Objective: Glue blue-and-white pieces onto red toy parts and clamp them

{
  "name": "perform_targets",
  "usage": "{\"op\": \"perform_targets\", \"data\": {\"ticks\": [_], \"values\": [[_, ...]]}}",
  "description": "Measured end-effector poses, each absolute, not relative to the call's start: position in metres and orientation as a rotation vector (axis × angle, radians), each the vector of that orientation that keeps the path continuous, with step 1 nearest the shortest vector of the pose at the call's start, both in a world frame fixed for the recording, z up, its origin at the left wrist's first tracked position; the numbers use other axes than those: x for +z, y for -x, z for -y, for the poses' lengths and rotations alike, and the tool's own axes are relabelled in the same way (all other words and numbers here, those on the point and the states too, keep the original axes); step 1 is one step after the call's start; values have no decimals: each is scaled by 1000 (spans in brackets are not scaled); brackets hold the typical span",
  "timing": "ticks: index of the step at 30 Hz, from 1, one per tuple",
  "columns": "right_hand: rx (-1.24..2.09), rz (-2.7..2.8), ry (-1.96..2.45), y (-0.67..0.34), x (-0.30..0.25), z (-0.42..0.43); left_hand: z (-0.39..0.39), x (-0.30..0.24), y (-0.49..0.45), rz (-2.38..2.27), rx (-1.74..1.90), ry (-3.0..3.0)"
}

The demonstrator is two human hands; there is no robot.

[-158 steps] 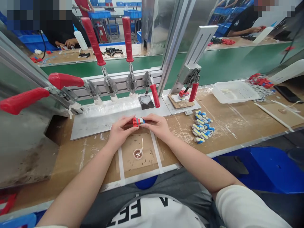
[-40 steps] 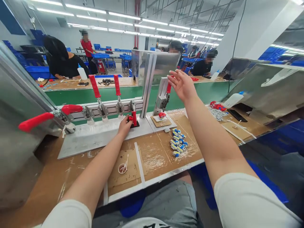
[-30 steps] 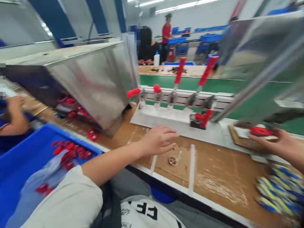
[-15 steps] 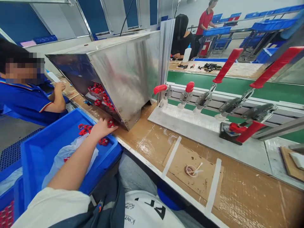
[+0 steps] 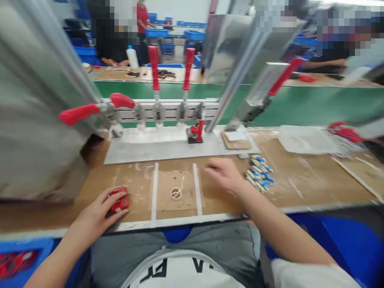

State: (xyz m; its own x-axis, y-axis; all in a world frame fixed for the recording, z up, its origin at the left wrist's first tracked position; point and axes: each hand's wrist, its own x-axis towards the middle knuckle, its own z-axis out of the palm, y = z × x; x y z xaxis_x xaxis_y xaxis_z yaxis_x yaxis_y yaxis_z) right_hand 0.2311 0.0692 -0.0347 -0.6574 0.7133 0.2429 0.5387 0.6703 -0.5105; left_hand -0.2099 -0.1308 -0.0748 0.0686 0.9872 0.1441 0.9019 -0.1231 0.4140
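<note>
My left hand [image 5: 97, 212] rests on the bench at the left, its fingers curled round red plastic pieces [image 5: 121, 201] that look like small toy cars. How many are under the fingers is partly hidden. My right hand [image 5: 223, 174] is over the bench, right of the cardboard sheet [image 5: 168, 182], its fingers curled in and blurred. Whether anything is inside them cannot be seen. On the cardboard, between two white tape strips, stands a small cup [image 5: 176, 193] of brownish stuff with a cotton swab [image 5: 181, 184] leaning in it. Beside my right forearm lies a pile of blue, white and yellow pieces [image 5: 259, 173].
Behind the cardboard is a metal base [image 5: 144, 150] with red-handled toggle clamps [image 5: 154, 68]; a black fixture [image 5: 195, 135] stands on it. A large metal bin [image 5: 39, 152] fills the left. Blue crates [image 5: 45, 250] are below the bench edge. Other people sit across the bench.
The view has swung right. My left hand has come from the blue crate by the metal bin onto the bench with red pieces. My right hand has come into view.
</note>
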Motion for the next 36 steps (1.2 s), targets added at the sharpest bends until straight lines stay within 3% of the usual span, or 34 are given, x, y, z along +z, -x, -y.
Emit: {"op": "perform_targets", "data": {"ticks": [5, 14, 19, 25, 30, 36], "values": [[468, 2829, 776, -189, -33, -66, 68, -75, 174, -1890, 695, -2248], [627, 2841, 481, -184, -51, -65, 87, -66, 156, -2157, 962, -2275], [597, 2825, 351, -179, -57, -62, 56, -46, 108, -1781, 1241, -2008], [359, 2858, 309, -170, -58, -55, -28, -60, 45, -1327, 1150, -1574], [304, 2819, 283, -165, -57, -53, -51, -84, 32, -1277, 1011, -1559], [516, 2781, 330, -166, -59, -56, -43, -85, 36, -1326, 1093, -1694]]}}
